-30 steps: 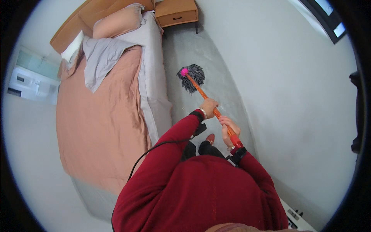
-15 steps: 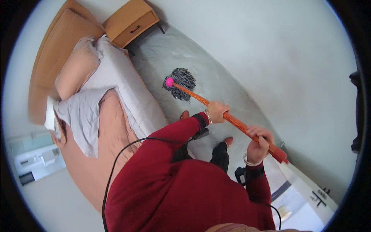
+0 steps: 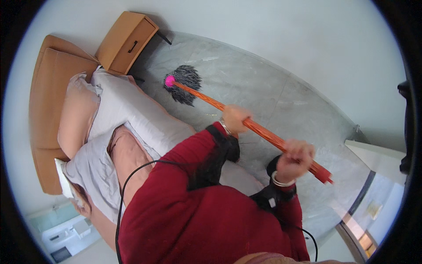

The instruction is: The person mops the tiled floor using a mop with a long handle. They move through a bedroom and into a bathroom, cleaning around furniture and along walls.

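A mop (image 3: 212, 102) with an orange wood-patterned handle slants across the view. Its dark grey string head (image 3: 186, 83) lies spread on the floor near the bedside table, joined to the handle by a pink knob. My left hand (image 3: 236, 119) is wrapped round the handle about midway along. Nearer the red-tipped upper end, my right hand (image 3: 296, 159) also grips the handle, slightly smeared by motion. Both wrists carry bangles and black straps, and a black cable runs along each arm.
To the left stands a bed (image 3: 132, 110) with rumpled grey and salmon bedding and a brown headboard (image 3: 48, 119). A wooden bedside table (image 3: 125, 43) sits beyond it. Grey floor (image 3: 259, 88) runs along a white wall (image 3: 299, 35); a doorway (image 3: 378, 207) opens at lower right.
The mop head has slid left across the floor toward the bedside table, both hands still holding the handle. My view has turned, and more floor and the doorway show at right.
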The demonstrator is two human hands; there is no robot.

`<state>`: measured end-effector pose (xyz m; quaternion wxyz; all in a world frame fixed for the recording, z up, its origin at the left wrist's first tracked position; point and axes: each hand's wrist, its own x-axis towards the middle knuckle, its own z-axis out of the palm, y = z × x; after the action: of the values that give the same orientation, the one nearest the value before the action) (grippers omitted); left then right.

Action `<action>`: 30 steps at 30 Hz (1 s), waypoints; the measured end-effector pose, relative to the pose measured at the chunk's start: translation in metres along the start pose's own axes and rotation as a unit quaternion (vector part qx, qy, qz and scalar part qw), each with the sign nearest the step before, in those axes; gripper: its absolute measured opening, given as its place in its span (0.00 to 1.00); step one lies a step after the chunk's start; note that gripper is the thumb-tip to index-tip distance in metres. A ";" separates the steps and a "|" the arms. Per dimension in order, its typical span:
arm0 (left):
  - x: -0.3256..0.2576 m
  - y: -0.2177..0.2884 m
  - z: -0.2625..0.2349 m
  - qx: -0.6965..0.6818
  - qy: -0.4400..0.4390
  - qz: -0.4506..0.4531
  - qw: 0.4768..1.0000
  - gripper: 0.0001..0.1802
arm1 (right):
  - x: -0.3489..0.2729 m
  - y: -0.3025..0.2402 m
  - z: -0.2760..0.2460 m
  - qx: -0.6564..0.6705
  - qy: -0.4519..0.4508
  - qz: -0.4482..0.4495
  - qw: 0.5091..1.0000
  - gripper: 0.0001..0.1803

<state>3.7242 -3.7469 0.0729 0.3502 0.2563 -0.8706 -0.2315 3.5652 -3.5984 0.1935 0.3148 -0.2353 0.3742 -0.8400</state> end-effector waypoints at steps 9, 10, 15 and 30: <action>-0.102 -0.055 -0.165 0.241 -0.087 -0.277 0.926 0.11 | -0.088 0.044 0.119 -0.115 -0.308 0.131 0.935 0.01; -0.100 -0.058 -0.172 0.219 -0.039 -0.248 0.943 0.10 | -0.081 0.044 0.123 -0.119 -0.326 0.132 0.928 0.02; -0.076 -0.051 -0.167 0.219 -0.133 -0.305 0.917 0.12 | -0.049 0.008 0.110 -0.143 -0.380 0.123 0.906 0.02; -0.003 0.046 -0.111 0.091 0.127 -0.154 0.976 0.09 | -0.005 -0.200 0.080 -0.269 -0.192 0.055 0.942 0.25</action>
<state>3.7936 -3.7351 0.1702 0.3933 0.4456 -0.7865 -0.1679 3.5487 -3.5290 0.3974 0.3514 -0.4467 0.5314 -0.6282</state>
